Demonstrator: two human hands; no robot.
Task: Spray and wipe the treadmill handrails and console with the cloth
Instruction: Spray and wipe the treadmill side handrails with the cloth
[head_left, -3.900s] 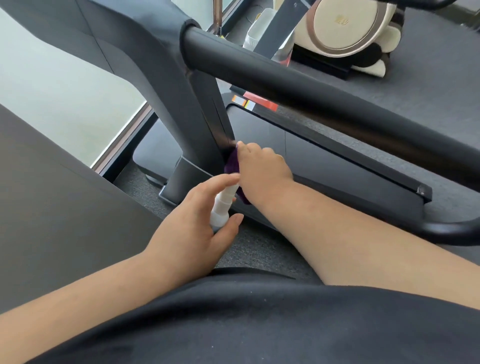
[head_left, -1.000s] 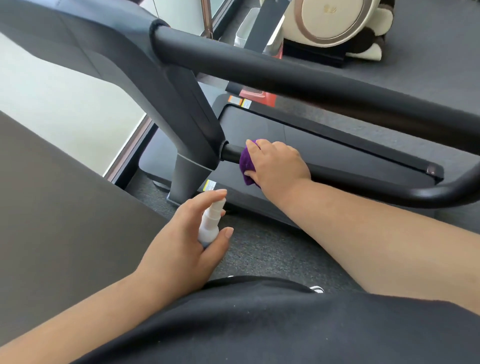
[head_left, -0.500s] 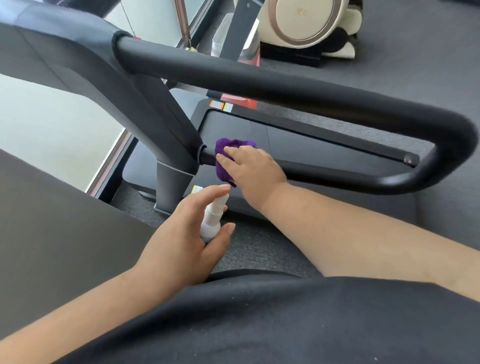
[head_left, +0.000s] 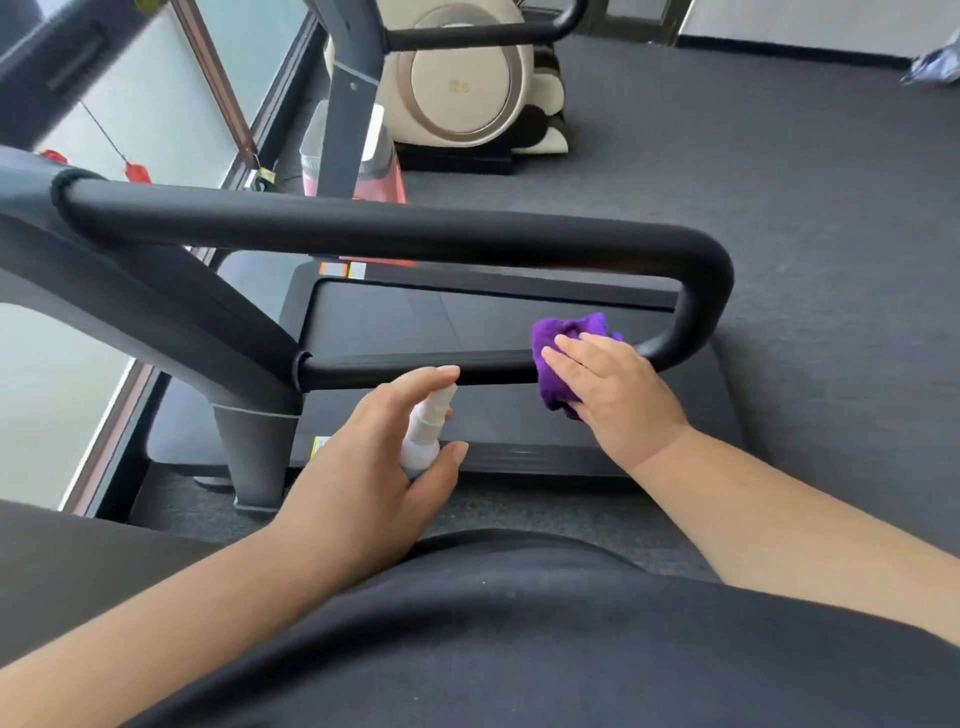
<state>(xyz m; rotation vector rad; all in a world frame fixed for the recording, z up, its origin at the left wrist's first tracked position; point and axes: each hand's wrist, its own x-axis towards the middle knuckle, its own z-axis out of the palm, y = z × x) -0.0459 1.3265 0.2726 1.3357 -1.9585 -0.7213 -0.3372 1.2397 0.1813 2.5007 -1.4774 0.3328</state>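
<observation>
Since half a second ago the right hand (head_left: 618, 395) has slid the purple cloth (head_left: 563, 358) along the lower handrail bar (head_left: 405, 364), from the end by the upright post (head_left: 228, 338) out toward the curved bend at its far end. Its fingers lie fairly flat over the bunched cloth, pressing it onto the bar. The left hand (head_left: 363, 467) grips the white spray bottle (head_left: 423, 431) just below the bar's middle, forefinger over the nozzle. Wiping of the lower rail looks nearly done. Next, I judge, the cloth must follow round the bend onto the upper handrail (head_left: 363, 228), perhaps after fresh spray there.
</observation>
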